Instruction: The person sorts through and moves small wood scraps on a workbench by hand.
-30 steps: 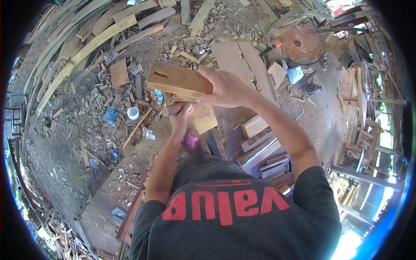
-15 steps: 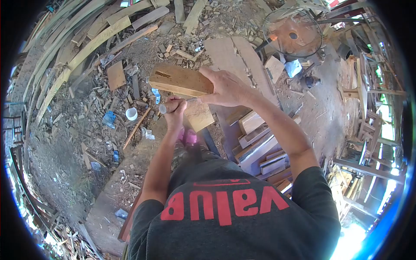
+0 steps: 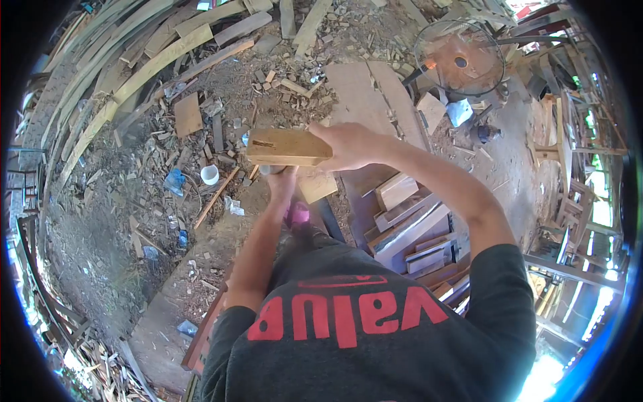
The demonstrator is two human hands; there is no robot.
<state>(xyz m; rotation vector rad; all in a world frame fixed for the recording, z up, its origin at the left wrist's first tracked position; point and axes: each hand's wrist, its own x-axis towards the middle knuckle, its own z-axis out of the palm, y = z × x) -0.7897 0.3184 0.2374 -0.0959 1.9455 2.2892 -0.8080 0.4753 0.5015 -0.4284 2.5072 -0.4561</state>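
My right hand (image 3: 351,144) grips the right end of a thick wooden block (image 3: 288,159), thumb and fingers on opposite sides of it. A narrow dark slot shows in the block's upper face, near its left end. Just below the block, my left hand (image 3: 284,182) is closed around a tool with a round handle (image 3: 269,169), whose butt end points left. The block hides most of the left fingers and the rest of the tool. Beneath the hands lies a pale square wooden piece (image 3: 317,186).
Stacked wooden pieces (image 3: 412,221) lie right of my legs. A round-caged fan (image 3: 460,61) stands ahead at right. A white cup (image 3: 209,175) sits among scraps at left, with long planks (image 3: 144,70) beyond. A wide board (image 3: 358,100) lies ahead.
The block has turned to lie more level and moved slightly lower in view, now covering much of the left hand and the tool. Both hands keep their holds.
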